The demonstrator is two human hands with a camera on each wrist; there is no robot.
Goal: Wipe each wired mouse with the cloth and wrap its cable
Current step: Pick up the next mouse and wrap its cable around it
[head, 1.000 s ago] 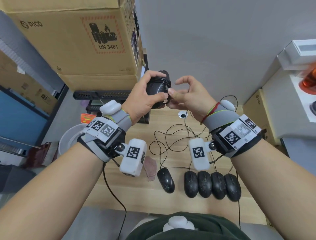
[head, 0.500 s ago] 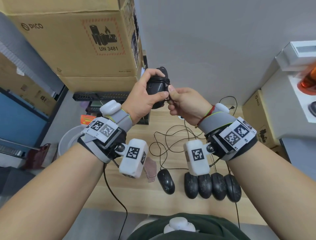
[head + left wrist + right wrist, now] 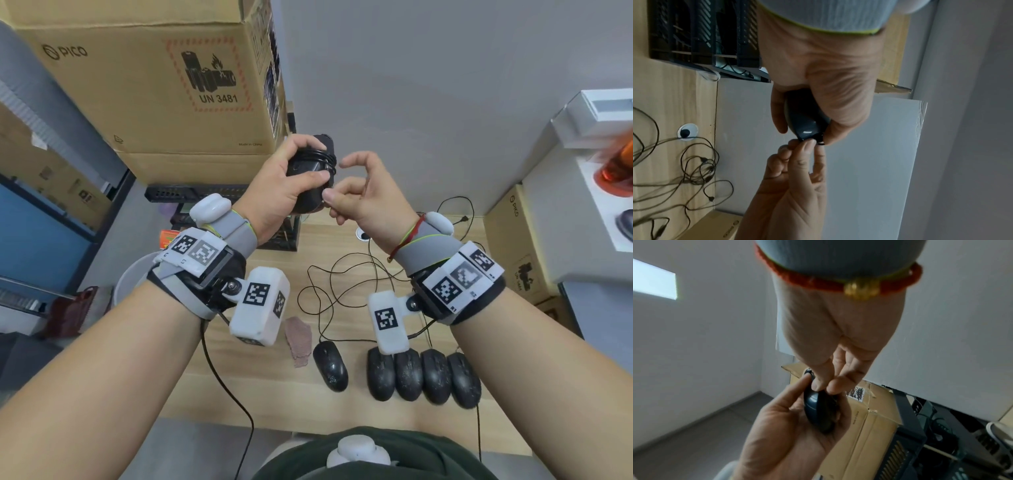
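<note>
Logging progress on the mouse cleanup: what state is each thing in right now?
Held mouse: lifted, cable wound round its body.
Left hand: grips the held mouse.
Right hand: pinches the cable end at the mouse.
Five mice on the desk: lying flat, cables loose.
Cloth: on the desk, untouched.

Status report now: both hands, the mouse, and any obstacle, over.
Left hand grips mouse, cable wound round it. Right hand pinches cable end at the mouse. Five mice wait on table. Nothing in the way.

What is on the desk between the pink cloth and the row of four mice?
One more black mouse lies alone between the cloth and the four mice, in the head view.
</note>
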